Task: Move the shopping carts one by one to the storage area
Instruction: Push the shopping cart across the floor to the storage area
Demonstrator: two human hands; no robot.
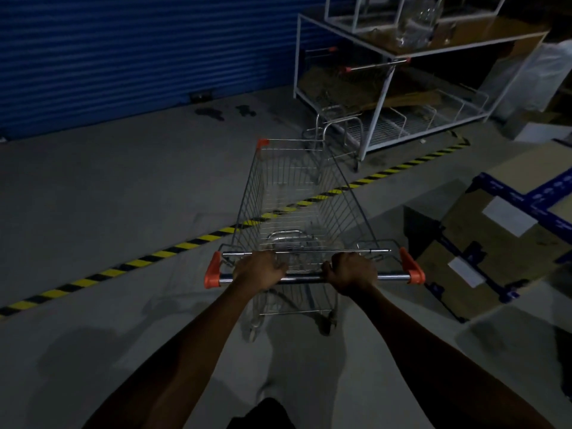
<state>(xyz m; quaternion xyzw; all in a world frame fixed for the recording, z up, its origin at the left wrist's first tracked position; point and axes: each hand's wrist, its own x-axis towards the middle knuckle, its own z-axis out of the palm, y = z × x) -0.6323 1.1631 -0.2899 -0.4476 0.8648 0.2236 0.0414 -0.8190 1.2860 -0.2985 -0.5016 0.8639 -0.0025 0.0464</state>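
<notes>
From the head view, you are standing behind an empty wire shopping cart (297, 205) and gripping its handle bar (306, 278) with both hands. Your left hand (260, 270) is wrapped closed around the bar toward its left end, and your right hand (351, 272) is clamped on it right of centre, both arms reaching nearly straight out. The orange end caps (411, 267) are sitting outside your hands on either side.

The cart is straddling the yellow-and-black floor stripe (123, 264), which is running diagonally across the concrete floor (108, 181); the basket's front end is lying beyond the stripe while the handle and you are on the near side. Its nose is pointing toward a white metal rack (376, 100) near the blue corrugated wall (139, 51).

Under and in front of that rack, at least two more carts (337, 131) seem to be sitting, judging by the chrome frames and the red-tipped handles (376, 65), though the dim light is making the count unsure. If that is the storage area, some carts are looking parked already, and this one is appearing close to the end of its trip, with the last stretch and the nesting still ahead. Whether other carts are waiting behind you cannot be told.

Stacked cardboard boxes (495, 239) are sitting close on your right.
</notes>
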